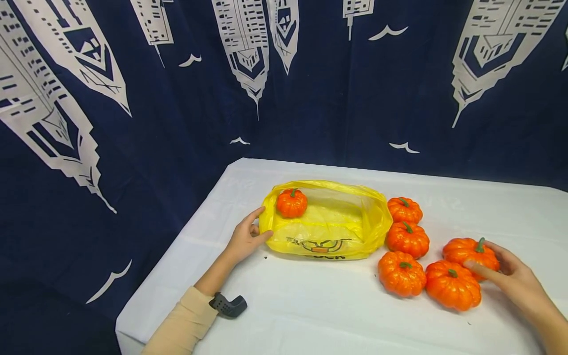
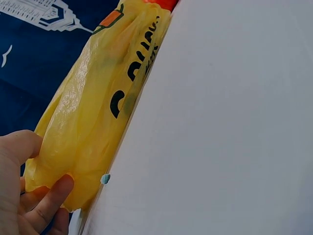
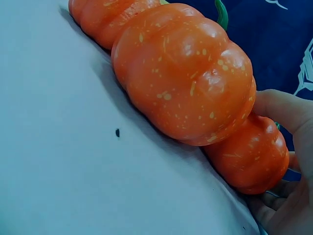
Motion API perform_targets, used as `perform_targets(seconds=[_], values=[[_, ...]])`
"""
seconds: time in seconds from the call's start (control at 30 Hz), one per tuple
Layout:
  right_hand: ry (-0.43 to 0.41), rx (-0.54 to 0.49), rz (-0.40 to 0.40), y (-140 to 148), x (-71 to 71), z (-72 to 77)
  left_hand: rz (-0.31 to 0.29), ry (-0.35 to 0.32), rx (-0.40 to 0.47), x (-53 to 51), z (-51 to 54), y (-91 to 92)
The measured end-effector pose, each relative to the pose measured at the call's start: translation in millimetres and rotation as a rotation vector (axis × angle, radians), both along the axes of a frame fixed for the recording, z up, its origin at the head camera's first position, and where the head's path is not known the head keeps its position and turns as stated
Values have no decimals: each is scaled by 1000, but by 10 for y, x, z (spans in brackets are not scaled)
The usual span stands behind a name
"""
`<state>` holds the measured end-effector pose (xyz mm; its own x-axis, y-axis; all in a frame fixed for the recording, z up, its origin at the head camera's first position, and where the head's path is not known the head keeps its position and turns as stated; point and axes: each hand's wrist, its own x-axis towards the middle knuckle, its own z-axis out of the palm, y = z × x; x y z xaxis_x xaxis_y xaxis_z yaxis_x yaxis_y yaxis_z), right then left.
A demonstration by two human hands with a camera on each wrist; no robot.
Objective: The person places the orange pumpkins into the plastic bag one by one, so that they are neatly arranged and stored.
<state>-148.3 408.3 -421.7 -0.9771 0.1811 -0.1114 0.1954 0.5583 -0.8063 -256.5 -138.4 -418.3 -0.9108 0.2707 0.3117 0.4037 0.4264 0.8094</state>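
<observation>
A yellow plastic bag (image 1: 328,236) lies on the table with its mouth spread toward me, and one small orange pumpkin (image 1: 291,203) sits inside at its left. My left hand (image 1: 246,237) holds the bag's left end, with thumb and fingers on either side of it; in the left wrist view the bag's printed side (image 2: 98,107) shows. My right hand (image 1: 516,276) grips the rightmost pumpkin (image 1: 466,250), thumb in front and fingers behind. That pumpkin (image 3: 252,156) is partly hidden by a nearer one (image 3: 186,78) in the right wrist view.
Between the bag and my right hand several pumpkins cluster, including one at the back (image 1: 405,211), one in the middle (image 1: 407,240) and one in front (image 1: 401,274). The white-covered table (image 1: 319,305) meets a dark blue printed curtain (image 1: 310,108) behind.
</observation>
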Motion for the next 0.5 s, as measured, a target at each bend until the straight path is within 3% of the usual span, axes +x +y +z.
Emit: perform_targets(seconds=[0.27,0.5], values=[[-3,36,-25,32,1,-101,-1,-2,-6,3,-13,-4],[15,59,-51,35,-8,-100,6,7,-4,-17,-5,0]])
